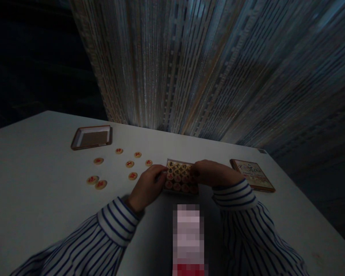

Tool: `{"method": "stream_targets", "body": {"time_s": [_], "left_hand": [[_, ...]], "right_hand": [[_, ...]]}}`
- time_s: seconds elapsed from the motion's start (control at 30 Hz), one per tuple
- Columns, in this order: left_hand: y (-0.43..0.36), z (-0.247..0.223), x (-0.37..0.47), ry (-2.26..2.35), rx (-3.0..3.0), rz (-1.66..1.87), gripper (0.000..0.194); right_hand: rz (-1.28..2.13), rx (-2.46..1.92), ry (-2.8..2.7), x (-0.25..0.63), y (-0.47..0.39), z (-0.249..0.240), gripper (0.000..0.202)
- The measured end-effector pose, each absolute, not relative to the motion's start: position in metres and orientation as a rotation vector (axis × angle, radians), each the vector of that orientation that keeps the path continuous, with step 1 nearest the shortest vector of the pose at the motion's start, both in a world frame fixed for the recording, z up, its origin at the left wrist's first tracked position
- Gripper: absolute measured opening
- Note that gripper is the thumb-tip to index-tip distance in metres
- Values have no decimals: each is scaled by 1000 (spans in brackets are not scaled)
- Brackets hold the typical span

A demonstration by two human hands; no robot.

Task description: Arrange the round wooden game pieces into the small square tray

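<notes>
A shallow box [180, 193] of Chinese chess pieces stands in front of me, with round wooden pieces marked in black and red in rows. At its left edge, my left hand [148, 186] is closed, thumb and fingers gripping the side. From the right, my right hand [208, 172] reaches over the box's right part. Its fingers are curled down onto the pieces there, and what they hold, if anything, is hidden. Several loose red-marked chess pieces [132, 176] lie on the table left of my left hand, including two touching pieces [101, 184] nearer to me.
The white table [46, 214] runs back to a striped string curtain [161, 69]. At the back left lies an open, shallow brown-rimmed tray [94, 137]. A flat brown-edged lid [253, 174] with printed writing lies on the right.
</notes>
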State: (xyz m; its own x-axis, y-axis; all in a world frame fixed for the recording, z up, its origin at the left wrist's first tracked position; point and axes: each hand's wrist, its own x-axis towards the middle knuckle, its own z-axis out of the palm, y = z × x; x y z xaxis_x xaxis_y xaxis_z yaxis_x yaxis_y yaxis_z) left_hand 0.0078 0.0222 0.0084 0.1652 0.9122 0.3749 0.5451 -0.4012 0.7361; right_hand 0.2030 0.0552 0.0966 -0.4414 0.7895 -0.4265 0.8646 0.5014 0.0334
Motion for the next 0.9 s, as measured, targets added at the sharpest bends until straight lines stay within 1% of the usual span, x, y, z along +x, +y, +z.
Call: {"method": "stream_targets", "body": {"time_s": [0.33,0.9], "left_hand": [[22,8,8,1381,2024,1141,18],[22,9,7,1392,2036,1145,17]], "right_hand": [[-265,1371,2325,201,55,98,29],[-244,1388,2317,200,54,99,25]]}}
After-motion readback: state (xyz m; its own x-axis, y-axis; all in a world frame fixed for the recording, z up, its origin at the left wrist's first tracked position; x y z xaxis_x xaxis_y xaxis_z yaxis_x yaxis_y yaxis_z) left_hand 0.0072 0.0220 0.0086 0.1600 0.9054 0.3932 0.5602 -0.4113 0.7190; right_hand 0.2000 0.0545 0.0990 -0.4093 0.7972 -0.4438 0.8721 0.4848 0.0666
